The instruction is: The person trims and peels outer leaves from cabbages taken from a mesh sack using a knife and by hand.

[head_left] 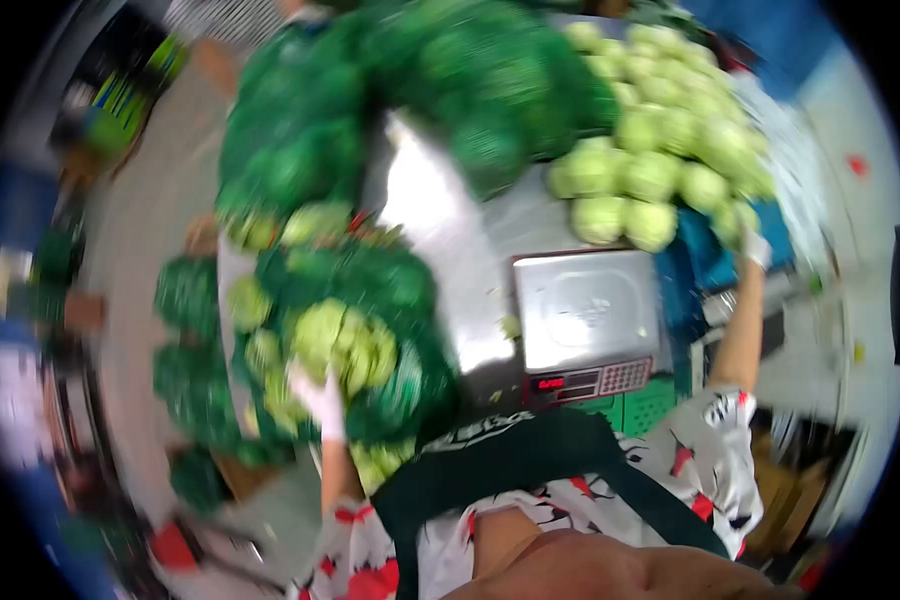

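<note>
Left hand (pixel 317 398) at cabbages (pixel 342 340) on a green net bag (pixel 375 275), left of centre, and right hand (pixel 756 249) beside a cabbage (pixel 734 222), right of frame: blur hides finger spread and hold; cupping each head fully should prevent slips.

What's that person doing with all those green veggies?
The person's left hand, in a white glove, is at some pale green leafy vegetables by a green net bag. Their right hand, gloved too, is at the edge of a pile of round cabbages. It's too blurry to tell how tightly either hand grips. A scale sits between the hands.
</note>
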{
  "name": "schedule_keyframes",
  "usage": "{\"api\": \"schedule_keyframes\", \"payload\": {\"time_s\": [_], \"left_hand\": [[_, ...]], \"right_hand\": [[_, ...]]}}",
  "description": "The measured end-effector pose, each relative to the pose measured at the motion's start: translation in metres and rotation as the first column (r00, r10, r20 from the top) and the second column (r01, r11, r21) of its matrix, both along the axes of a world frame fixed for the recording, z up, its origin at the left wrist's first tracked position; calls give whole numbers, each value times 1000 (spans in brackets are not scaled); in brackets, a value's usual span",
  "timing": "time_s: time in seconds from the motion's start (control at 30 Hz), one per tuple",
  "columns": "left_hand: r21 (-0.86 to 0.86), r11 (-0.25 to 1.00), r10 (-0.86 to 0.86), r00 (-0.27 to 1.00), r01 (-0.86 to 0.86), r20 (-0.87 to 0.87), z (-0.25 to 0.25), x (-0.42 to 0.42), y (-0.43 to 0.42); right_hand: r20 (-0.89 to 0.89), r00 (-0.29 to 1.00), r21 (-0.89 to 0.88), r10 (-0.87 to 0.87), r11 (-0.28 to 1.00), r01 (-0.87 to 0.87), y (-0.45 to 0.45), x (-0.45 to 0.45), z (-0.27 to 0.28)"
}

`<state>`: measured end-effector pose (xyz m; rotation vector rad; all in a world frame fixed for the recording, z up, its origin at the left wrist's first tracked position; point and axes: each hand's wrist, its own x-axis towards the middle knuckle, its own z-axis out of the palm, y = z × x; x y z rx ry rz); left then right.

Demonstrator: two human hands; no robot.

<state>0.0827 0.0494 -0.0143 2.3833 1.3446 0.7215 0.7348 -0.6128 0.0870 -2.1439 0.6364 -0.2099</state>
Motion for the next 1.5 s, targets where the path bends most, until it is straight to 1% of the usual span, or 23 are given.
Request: {"api": "schedule_keyframes", "payload": {"time_s": [0.03, 0.1, 0.17, 0.2, 0.23, 0.27, 0.37, 0.47, 0.5, 0.57, 0.63, 0.7, 0.73, 0.83, 0.87, 0.97, 1.13, 1.23, 1.27, 1.37, 1.43, 1.47, 1.5], "left_hand": [[25, 1000, -10, 983, 15, -181, 6, 5, -5], [22, 998, -57, 979, 63, -194, -3, 4, -6], [-32, 999, -33, 917, 23, -398, 10, 2, -18], [-54, 998, -37, 871, 12, -489, 7, -7, -19], [-77, 997, -43, 815, -1, -577, 4, -17, -21], [-182, 978, -14, 830, -106, -557, -2, -28, -17], [-368, 887, 115, 906, -278, -409, -42, -72, 14], [-404, 881, 236, 969, -247, -79, -18, -77, 33], [-371, 904, 235, 972, -215, 8, -6, -73, 41], [-57, 957, 286, 958, -284, 31, 11, -60, 61], [43, 966, 248, 960, -255, 134, 23, -49, 95], [-142, 962, 268, 919, -235, 289, 20, -37, 143], [-118, 967, 248, 935, -225, 254, 18, -31, 169], [17, 981, 191, 980, -192, 55, 15, -11, 241], [-73, 981, 176, 982, -181, -72, 29, 0, 251], [8, 999, 35, 844, -37, -535, 50, 34, 273], [-134, 989, -129, 826, 65, -549, 52, 53, 290], [-280, 958, -123, 798, -59, -590, 68, 58, 288], [-223, 972, -63, 820, -80, -568, 54, 54, 292], [-227, 964, 84, 966, -140, -244, 18, 20, 304], [-362, 891, 333, 936, -272, 117, -24, -15, 317], [-625, 778, 385, 837, -69, 388, -12, -34, 308], [-759, 617, 497, 645, 208, 581, 5, -54, 292]], "right_hand": [[-13, 1000, 15, -13, 1000, 13, -9, 3, 7], [-28, 998, 60, -60, 996, 61, -17, 6, 14], [57, 990, 101, -132, 987, 126, -6, -2, 16], [72, 986, -115, -150, 981, 157, -14, 3, 7], [-12, 989, -162, -147, 976, 143, -10, 6, 5], [-1, 987, -34, -161, 986, 161, -10, 8, 0], [-52, 988, -223, -145, 966, 130, -21, 16, 5], [48, 986, -10, -161, 987, 162, 18, -10, 40], [68, 987, -41, -143, 988, 146, 22, -12, 45], [113, 987, -101, -111, 987, 123, 28, -13, 54], [147, 987, -20, -65, 997, 69, 54, -21, 70], [184, 983, 61, -25, 998, 14, 85, -38, 83], [323, 946, 43, -8, 999, -7, 105, -46, 83], [230, 957, 200, 174, 954, -222, 151, -81, 104], [224, 953, 225, 206, 940, -256, 166, -92, 108], [221, 933, 84, 285, 947, -309, 192, -104, 104], [184, 878, 71, 442, 885, -460, 240, -133, 120], [141, 869, 66, 475, 871, -487, 277, -156, 138], [121, 868, 65, 481, 869, -491, 289, -167, 144], [167, 828, 93, 535, 828, -554, 295, -152, 129], [247, 816, 101, 522, 824, -558, 325, -175, 137], [289, 799, 104, 527, 812, -574, 331, -177, 134], [326, 780, 105, 534, 800, -591, 338, -180, 132]]}}
